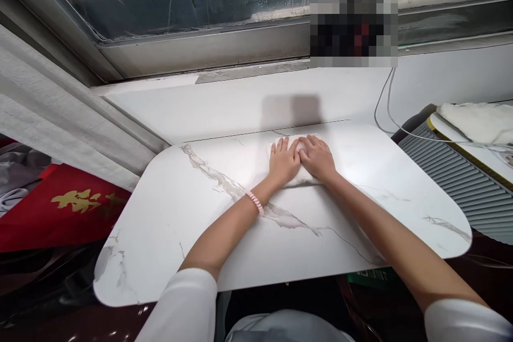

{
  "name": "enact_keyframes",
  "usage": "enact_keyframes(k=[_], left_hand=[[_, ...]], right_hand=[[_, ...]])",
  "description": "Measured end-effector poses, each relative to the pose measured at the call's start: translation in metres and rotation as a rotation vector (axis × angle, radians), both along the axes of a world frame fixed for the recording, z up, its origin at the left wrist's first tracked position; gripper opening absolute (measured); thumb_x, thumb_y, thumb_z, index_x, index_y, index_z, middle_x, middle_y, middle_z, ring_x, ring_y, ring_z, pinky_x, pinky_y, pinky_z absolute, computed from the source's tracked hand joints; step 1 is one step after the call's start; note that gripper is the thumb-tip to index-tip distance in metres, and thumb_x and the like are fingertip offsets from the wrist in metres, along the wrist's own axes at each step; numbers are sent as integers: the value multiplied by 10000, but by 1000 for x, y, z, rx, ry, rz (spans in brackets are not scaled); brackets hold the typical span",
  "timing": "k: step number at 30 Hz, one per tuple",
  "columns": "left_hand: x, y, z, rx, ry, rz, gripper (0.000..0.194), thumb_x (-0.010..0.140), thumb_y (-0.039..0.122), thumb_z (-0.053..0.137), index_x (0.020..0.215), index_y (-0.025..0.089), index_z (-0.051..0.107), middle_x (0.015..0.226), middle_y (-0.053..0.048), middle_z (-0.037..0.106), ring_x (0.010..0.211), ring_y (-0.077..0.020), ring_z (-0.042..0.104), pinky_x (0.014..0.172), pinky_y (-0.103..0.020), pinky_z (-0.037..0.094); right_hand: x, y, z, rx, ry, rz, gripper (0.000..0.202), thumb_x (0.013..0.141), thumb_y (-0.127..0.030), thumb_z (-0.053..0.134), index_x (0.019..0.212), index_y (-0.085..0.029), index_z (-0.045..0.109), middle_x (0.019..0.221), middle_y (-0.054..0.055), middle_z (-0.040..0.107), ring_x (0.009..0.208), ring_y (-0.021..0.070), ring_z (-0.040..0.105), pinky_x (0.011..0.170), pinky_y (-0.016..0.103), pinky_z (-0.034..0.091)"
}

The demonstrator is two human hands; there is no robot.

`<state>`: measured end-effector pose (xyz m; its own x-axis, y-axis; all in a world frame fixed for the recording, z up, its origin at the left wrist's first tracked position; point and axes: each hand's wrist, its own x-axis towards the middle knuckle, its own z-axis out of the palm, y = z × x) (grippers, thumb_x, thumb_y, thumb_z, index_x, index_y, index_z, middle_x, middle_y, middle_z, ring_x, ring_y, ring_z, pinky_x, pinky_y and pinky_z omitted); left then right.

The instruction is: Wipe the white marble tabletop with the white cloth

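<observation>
A folded white cloth [301, 177] lies near the far edge of a white marble-patterned table [248, 256]. Both palms rest on top of it, side by side, with the thumbs close together. My left hand [284, 160] has its fingers stretched out over the cloth's left part, and a pink-and-white coiled band [255, 202] circles that wrist. My right hand [318, 157] lies flat across the right part, its fingers pointing away and to the left. Much of the cloth is hidden beneath the hands.
A white sill [224, 99] and a window frame [200, 53] run behind the table. At left hang a pale curtain [60, 101] and a red bag [80, 203] with gold lettering. On the right, a cable [390, 96] dangles near a ribbed cabinet [452, 181] bearing a white cloth [481, 120].
</observation>
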<state>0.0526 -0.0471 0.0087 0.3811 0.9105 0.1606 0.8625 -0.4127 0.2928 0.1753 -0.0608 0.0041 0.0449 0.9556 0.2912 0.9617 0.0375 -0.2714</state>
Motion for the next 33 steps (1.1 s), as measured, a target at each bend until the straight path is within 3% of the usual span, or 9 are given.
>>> enact_keyframes(k=[4, 7, 12, 16, 21, 26, 30, 33], left_hand=[[4, 35, 1, 9, -1, 37, 470, 994, 285, 281, 1435, 237, 437, 1523, -56, 396, 1433, -202, 286, 1200, -457, 157], [6, 48, 0, 28, -1, 74, 467, 996, 291, 269, 1427, 236, 442, 1515, -68, 403, 1428, -217, 293, 1195, -493, 156], [5, 49, -1, 31, 3, 58, 480, 998, 293, 276, 1450, 202, 411, 1532, -87, 374, 1440, -222, 268, 1198, -478, 153], [1, 34, -1, 4, 11, 58, 490, 1000, 293, 277, 1465, 188, 390, 1552, -95, 339, 1451, -229, 247, 1197, -492, 146], [-18, -12, -2, -6, 35, 37, 498, 1003, 300, 282, 1478, 178, 370, 1566, -112, 307, 1461, -246, 226, 1194, -512, 147], [-55, -87, 0, -20, 62, -67, 511, 1002, 325, 313, 1484, 160, 356, 1564, -149, 297, 1464, -284, 209, 1186, -549, 146], [-91, -146, 4, -24, 82, -167, 529, 992, 331, 350, 1490, 155, 337, 1568, -165, 279, 1470, -303, 175, 1180, -566, 145], [-113, -175, 5, -17, 83, -204, 538, 992, 330, 350, 1500, 159, 308, 1573, -169, 264, 1474, -302, 157, 1172, -574, 170]], right_hand=[[-1, 38, 3, -11, 60, -28, 462, 874, -221, 380, 1292, -136, 558, 1363, 128, 560, 1276, 267, 460, 1096, 426, 316], [-1, 54, 3, 6, 102, -15, 451, 859, -209, 379, 1261, -133, 569, 1307, 122, 599, 1216, 263, 498, 1065, 414, 345], [3, 58, -2, 5, 56, 15, 481, 871, -231, 379, 1306, -113, 548, 1376, 134, 556, 1273, 273, 466, 1077, 433, 332], [0, 42, -2, -56, -4, 17, 529, 907, -246, 352, 1397, -99, 486, 1483, 132, 454, 1372, 260, 380, 1124, 425, 281], [-19, -9, 1, -102, -45, 27, 541, 942, -266, 319, 1449, -117, 436, 1526, 127, 390, 1410, 257, 337, 1140, 437, 270], [-40, -93, -3, -132, -85, 89, 556, 966, -285, 281, 1486, -109, 374, 1552, 124, 337, 1429, 269, 303, 1151, 470, 262], [-58, -162, -8, -31, -116, 210, 552, 981, -332, 289, 1487, -129, 376, 1558, 131, 328, 1447, 280, 257, 1145, 479, 275], [-71, -192, -10, 35, -128, 264, 546, 982, -336, 307, 1488, -141, 376, 1553, 139, 337, 1451, 277, 245, 1140, 477, 281]])
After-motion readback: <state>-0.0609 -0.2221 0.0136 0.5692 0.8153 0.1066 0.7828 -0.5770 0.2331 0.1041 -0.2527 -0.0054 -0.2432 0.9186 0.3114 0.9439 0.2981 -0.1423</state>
